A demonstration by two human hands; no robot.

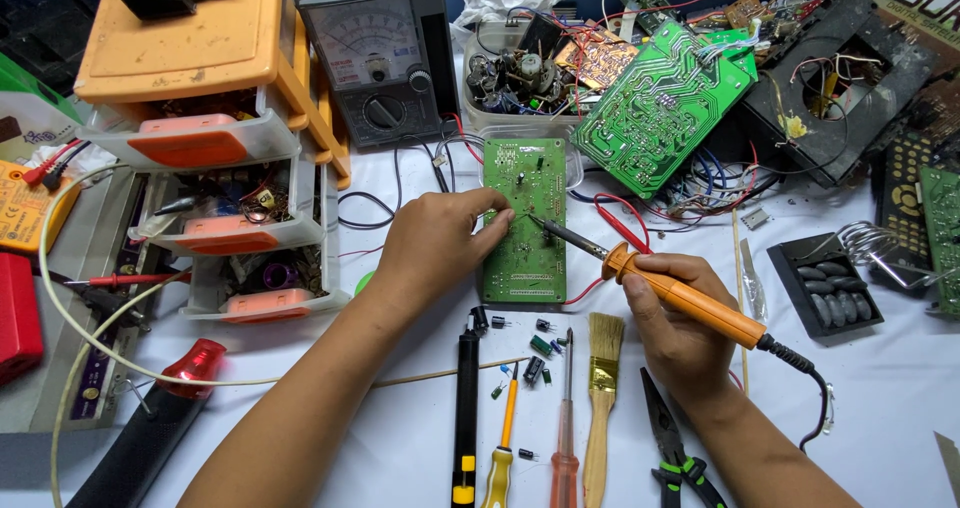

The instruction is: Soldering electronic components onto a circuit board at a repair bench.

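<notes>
A: What does each hand do at the narrow green rectangular circuit board (524,218) lying flat at table centre?

B: The left hand (435,243) pinches its fingertips together on the board's left edge, seemingly to steady it or feed something thin; what it pinches is too small to tell. The right hand (680,318) is wrapped around the orange-handled soldering iron (680,293), held slanted so its tip meets the board's face.

A: And the surroundings?

B: A white-covered table (880,398). Near: a wooden-handled brush (600,388), screwdrivers and black-handled pliers (672,438) within reach. Far: an analogue grey multimeter (375,53), a larger green circuit board (660,103) tilted on loose wiring. Left: orange-and-clear plastic parts drawers (215,148). No more of the room shows.
</notes>
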